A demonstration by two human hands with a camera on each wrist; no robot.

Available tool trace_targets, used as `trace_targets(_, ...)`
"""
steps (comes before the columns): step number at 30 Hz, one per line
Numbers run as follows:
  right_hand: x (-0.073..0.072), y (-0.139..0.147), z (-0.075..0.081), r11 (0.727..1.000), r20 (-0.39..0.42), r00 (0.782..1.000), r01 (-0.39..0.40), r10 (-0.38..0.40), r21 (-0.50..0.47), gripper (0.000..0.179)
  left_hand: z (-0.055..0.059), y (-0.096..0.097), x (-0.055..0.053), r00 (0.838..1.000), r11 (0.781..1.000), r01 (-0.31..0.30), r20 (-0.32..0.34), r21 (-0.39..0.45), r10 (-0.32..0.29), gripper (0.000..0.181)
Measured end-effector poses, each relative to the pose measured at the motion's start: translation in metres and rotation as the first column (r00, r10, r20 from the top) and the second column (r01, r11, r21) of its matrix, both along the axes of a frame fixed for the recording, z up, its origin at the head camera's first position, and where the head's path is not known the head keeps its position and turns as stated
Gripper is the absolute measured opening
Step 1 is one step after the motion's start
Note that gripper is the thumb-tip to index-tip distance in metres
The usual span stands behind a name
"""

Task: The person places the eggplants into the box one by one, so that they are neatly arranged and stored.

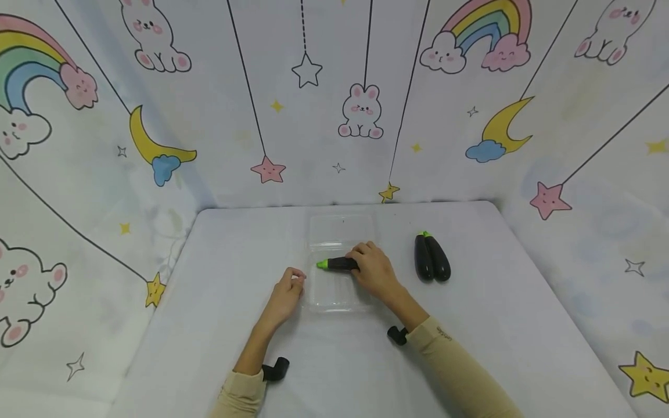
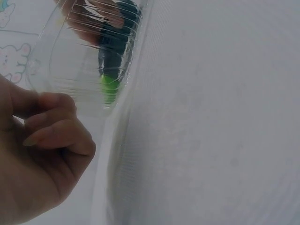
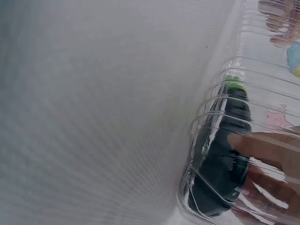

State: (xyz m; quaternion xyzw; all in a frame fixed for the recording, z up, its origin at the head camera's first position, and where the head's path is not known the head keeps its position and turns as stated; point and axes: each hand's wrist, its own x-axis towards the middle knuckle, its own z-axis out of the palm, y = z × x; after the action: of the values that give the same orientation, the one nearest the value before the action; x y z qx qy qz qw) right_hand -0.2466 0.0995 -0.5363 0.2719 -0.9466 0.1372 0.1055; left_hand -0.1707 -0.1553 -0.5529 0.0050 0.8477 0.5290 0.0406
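A clear plastic tray (image 1: 340, 229) lies open in the middle of the table. My right hand (image 1: 368, 264) grips a dark toy eggplant (image 1: 342, 264) with a green tip and holds it lying across the tray, tip to the left. In the right wrist view the eggplant (image 3: 225, 154) shows through the tray's ribbed wall (image 3: 211, 117), with my fingers (image 3: 267, 150) round it. My left hand (image 1: 292, 283) has its fingers curled at the tray's left edge. The left wrist view shows these fingers (image 2: 51, 126) against the clear tray (image 2: 70, 70), with the eggplant (image 2: 115, 51) behind the plastic.
Two more dark eggplants (image 1: 431, 258) lie side by side to the right of the tray. The white table (image 1: 235, 244) is walled on three sides by cloth printed with rainbows, stars and rabbits. Bare cloth surface lies to the left and in front.
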Motion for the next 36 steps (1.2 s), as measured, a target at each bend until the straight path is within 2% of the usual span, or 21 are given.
trace_targets(10, 0.001, 0.002, 0.002, 1.0, 0.0, 1.0, 0.005, -0.005, -0.007, 0.044, -0.003, 0.0, -0.002, 1.0, 1.0, -0.001, -0.004, 0.014, 0.001, 0.023)
trace_targets(19, 0.005, 0.004, 0.007, 1.0, -0.009, 1.0, 0.0, 0.0, -0.029, 0.045, 0.0, 0.0, 0.0, 1.0, 1.0, -0.006, -0.009, -0.001, 0.006, 0.023)
trace_targets(36, 0.014, 0.018, 0.01, 0.986, -0.016, 0.999, 0.046, -0.05, -0.16, 0.034, -0.002, 0.0, 0.0, 1.0, 1.0, -0.009, -0.007, -0.006, 0.009, 0.022)
